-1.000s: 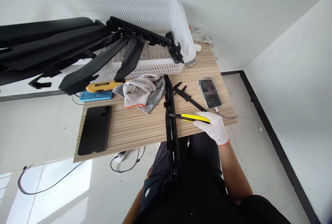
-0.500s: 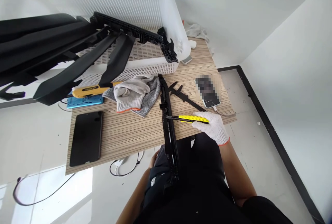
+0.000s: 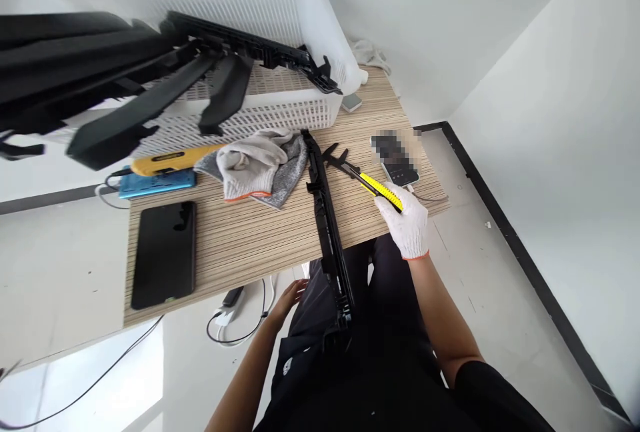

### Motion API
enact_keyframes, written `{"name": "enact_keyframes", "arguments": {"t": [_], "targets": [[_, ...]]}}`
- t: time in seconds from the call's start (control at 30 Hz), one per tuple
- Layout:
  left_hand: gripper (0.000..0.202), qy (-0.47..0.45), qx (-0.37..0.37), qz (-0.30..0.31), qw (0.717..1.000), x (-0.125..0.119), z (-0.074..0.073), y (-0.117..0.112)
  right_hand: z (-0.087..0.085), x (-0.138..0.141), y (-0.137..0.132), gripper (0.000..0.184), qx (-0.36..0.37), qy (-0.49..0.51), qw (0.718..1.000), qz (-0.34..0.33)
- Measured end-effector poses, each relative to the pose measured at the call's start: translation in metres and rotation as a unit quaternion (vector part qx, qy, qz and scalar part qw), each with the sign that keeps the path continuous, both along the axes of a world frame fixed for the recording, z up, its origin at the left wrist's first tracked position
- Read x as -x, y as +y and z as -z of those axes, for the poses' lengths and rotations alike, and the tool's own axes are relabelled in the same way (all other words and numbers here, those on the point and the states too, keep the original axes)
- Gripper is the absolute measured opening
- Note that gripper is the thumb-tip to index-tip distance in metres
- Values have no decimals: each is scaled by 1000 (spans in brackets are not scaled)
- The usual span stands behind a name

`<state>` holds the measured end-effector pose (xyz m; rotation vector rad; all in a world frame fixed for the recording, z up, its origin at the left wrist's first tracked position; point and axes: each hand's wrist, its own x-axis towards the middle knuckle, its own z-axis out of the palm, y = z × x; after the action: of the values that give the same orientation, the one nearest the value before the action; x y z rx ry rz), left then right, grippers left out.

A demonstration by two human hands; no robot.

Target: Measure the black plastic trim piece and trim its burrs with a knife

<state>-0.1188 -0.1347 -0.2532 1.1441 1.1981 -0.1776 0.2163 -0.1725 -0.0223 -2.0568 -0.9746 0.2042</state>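
Note:
My right hand point(image 3: 409, 222), in a white knit glove, is closed around a yellow utility knife point(image 3: 379, 189) whose blade end points up and left over the black caliper point(image 3: 336, 156). A long black plastic trim strip point(image 3: 327, 219) lies across the striped wooden table point(image 3: 240, 239) and overhangs its near edge onto my lap. My bare left hand point(image 3: 291, 293) is below the table edge beside my thigh, fingers loosely apart, holding nothing.
A white mesh basket point(image 3: 280, 109) holds several long black plastic parts point(image 3: 145, 102) at the back. On the table lie grey gloves point(image 3: 257, 165), a yellow-handled cutter point(image 3: 167, 162), a blue box point(image 3: 157, 183), a black phone point(image 3: 164, 255) and a charging phone point(image 3: 395, 155). Cables point(image 3: 240, 319) hang below.
My right hand swung the yellow knife away from the black strip, up and to the right, so it now points toward the caliper. My left hand has come into view below the table.

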Motion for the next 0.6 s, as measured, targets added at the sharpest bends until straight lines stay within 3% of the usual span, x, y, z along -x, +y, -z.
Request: {"name": "enact_keyframes", "arguments": {"t": [0.17,0.27,0.37,0.43,0.5,0.57,0.6], "targets": [[50,-19,-15,-17,1000,11,-9,0,9,26,5,44,78,-143,986,-31],[38,-31,5,11,999,13,-15,-8,3,38,6,47,108,-186,973,-78],[31,-32,36,48,998,13,-16,-13,-5,38,-10,55,99,-188,971,-108],[28,-27,44,70,996,13,-14,-13,-1,29,-36,54,66,-177,980,-64],[25,-17,39,85,995,12,-11,-10,12,16,-71,38,40,-136,987,76],[22,-7,28,95,995,13,-7,-7,30,5,-108,42,101,-49,973,202],[21,-6,24,100,995,14,-5,-6,38,2,-123,40,165,14,973,162]]}}
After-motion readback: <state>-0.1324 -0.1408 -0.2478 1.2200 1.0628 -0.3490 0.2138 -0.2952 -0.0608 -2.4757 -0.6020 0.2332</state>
